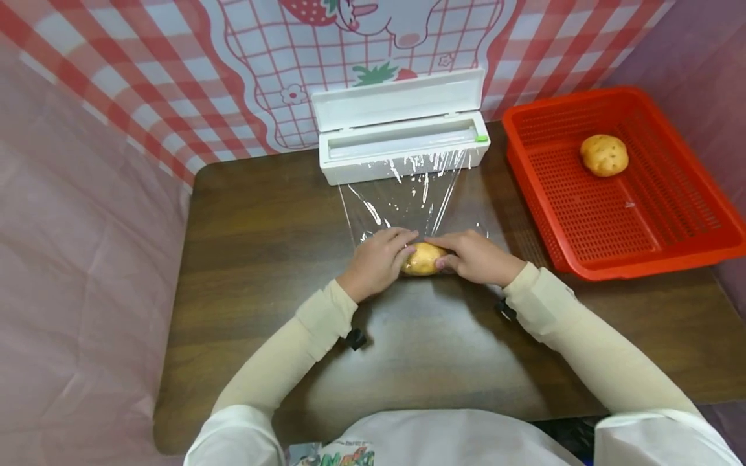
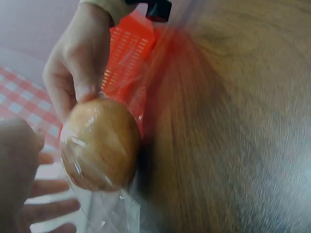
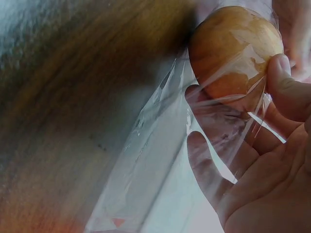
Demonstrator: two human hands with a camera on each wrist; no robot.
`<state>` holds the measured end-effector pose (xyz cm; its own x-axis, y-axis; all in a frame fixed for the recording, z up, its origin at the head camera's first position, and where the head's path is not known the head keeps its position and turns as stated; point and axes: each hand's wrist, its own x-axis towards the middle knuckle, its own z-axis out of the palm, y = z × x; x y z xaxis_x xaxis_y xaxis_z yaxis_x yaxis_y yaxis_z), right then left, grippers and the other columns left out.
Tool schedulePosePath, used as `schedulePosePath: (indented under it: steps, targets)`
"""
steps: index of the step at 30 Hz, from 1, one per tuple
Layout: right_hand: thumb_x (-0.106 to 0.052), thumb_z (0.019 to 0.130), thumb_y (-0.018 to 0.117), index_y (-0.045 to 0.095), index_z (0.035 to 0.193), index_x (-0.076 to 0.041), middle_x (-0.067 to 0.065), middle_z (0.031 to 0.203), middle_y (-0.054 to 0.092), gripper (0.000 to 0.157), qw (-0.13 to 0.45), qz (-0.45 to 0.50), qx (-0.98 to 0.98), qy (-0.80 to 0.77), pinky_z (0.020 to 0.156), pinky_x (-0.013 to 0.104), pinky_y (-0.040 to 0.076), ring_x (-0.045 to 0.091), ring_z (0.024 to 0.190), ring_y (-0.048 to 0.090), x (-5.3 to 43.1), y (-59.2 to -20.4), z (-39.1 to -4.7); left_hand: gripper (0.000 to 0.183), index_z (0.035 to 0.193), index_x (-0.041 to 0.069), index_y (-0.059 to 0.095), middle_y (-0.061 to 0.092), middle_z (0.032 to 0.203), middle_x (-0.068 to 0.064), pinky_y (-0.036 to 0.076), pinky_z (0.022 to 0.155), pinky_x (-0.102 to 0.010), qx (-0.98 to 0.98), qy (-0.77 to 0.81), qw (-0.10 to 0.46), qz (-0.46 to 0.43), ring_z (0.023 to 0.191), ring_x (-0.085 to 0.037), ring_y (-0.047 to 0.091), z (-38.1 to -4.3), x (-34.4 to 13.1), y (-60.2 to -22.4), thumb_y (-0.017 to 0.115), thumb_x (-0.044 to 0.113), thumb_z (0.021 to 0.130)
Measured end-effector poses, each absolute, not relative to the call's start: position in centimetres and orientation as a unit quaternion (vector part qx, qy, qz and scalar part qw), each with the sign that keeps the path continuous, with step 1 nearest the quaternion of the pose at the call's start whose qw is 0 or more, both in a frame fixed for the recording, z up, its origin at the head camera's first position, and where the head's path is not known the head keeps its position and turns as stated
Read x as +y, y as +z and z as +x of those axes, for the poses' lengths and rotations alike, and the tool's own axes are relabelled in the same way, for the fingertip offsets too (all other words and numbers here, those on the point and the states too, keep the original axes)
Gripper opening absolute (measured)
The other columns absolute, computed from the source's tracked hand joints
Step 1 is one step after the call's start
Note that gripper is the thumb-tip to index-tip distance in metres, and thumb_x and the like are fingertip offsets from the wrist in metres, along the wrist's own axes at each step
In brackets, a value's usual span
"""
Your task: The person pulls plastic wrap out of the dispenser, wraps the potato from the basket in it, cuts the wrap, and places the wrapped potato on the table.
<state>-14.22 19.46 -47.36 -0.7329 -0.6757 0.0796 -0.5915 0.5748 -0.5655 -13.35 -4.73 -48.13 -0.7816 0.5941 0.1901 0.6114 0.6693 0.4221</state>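
A yellowish potato (image 1: 424,259) covered in shiny cling film is between the two hands near the table's middle. My left hand (image 1: 379,262) lies along its left side, thumb near the potato; in the left wrist view its fingers (image 2: 51,211) are spread and fairly straight. The right hand (image 1: 474,255) grips the potato's right end, its thumb (image 3: 285,85) on the wrapped surface and the other fingers behind the film. From the potato, a clear sheet of cling film (image 1: 402,200) stretches back to a white dispenser box (image 1: 402,162) with its lid raised.
A red plastic basket (image 1: 574,259) stands at the right of the brown wooden table (image 1: 250,259), with another potato (image 1: 604,155) inside. A green slider (image 1: 481,138) sits at the dispenser's right end. A red-and-white checked cloth (image 1: 169,84) hangs behind.
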Motion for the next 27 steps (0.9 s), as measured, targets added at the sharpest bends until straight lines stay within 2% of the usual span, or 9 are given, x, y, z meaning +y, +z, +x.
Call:
schedulePosePath:
  steps: [4, 6, 11, 17, 22, 27]
  targets:
    - [-0.010, 0.089, 0.075, 0.063, 0.131, 0.004, 0.020, 0.119, 0.070, 0.046, 0.077, -0.356, 0.885, -0.290, 0.093, 0.051, 0.053, 0.034, 0.106, 0.068, 19.6, -47.5, -14.4, 0.050, 0.131, 0.008, 0.062, 0.062, 0.114, -0.008, 0.052, 0.086, -0.039, -0.934, -0.209, 0.055, -0.284, 0.102, -0.024, 0.060, -11.7, -5.2, -48.3, 0.059, 0.047, 0.100]
    - [-0.010, 0.090, 0.075, 0.063, 0.132, 0.004, 0.021, 0.118, 0.070, 0.046, 0.083, -0.353, 0.885, -0.292, 0.091, 0.051, 0.053, 0.034, 0.104, 0.069, 19.7, -47.4, -14.5, 0.050, 0.123, 0.007, 0.064, 0.058, 0.106, -0.007, 0.051, 0.080, -0.038, -0.939, -0.201, 0.050, -0.274, 0.095, -0.023, 0.057, -10.7, -5.8, -48.8, 0.066, 0.049, 0.095]
    - [-0.012, 0.089, 0.076, 0.063, 0.133, 0.003, 0.020, 0.118, 0.070, 0.048, 0.089, -0.346, 0.889, -0.287, 0.087, 0.050, 0.054, 0.032, 0.102, 0.069, 19.7, -46.8, -14.6, 0.038, 0.114, 0.009, 0.068, 0.060, 0.103, -0.005, 0.050, 0.081, -0.036, -0.944, -0.212, 0.006, -0.253, 0.093, -0.022, 0.056, -8.9, -7.8, -50.2, 0.074, 0.038, 0.092]
    - [-0.011, 0.089, 0.076, 0.064, 0.133, 0.002, 0.018, 0.116, 0.071, 0.047, 0.094, -0.348, 0.890, -0.279, 0.088, 0.049, 0.054, 0.030, 0.101, 0.069, 19.6, -46.6, -14.7, 0.013, 0.092, 0.009, 0.072, 0.063, 0.086, -0.001, 0.049, 0.078, -0.036, -0.922, -0.312, 0.007, -0.230, 0.079, -0.018, 0.054, -9.1, -9.7, -50.2, 0.077, 0.021, 0.091]
    - [-0.011, 0.090, 0.076, 0.064, 0.132, 0.002, 0.019, 0.116, 0.071, 0.046, 0.103, -0.351, 0.888, -0.277, 0.089, 0.050, 0.054, 0.031, 0.102, 0.069, 19.5, -46.6, -14.8, 0.010, 0.087, 0.007, 0.073, 0.059, 0.078, 0.001, 0.042, 0.068, -0.033, -0.898, -0.379, 0.021, -0.222, 0.072, -0.016, 0.047, -10.2, -11.1, -49.2, 0.079, 0.015, 0.087]
    - [-0.012, 0.092, 0.074, 0.062, 0.133, 0.004, 0.021, 0.119, 0.069, 0.046, 0.120, -0.354, 0.887, -0.270, 0.092, 0.051, 0.053, 0.033, 0.105, 0.069, 19.4, -46.4, -15.4, 0.009, 0.086, 0.006, 0.074, 0.060, 0.077, -0.001, 0.042, 0.069, -0.032, -0.885, -0.412, 0.016, -0.216, 0.072, -0.019, 0.050, -11.5, -11.6, -48.6, 0.079, 0.013, 0.088]
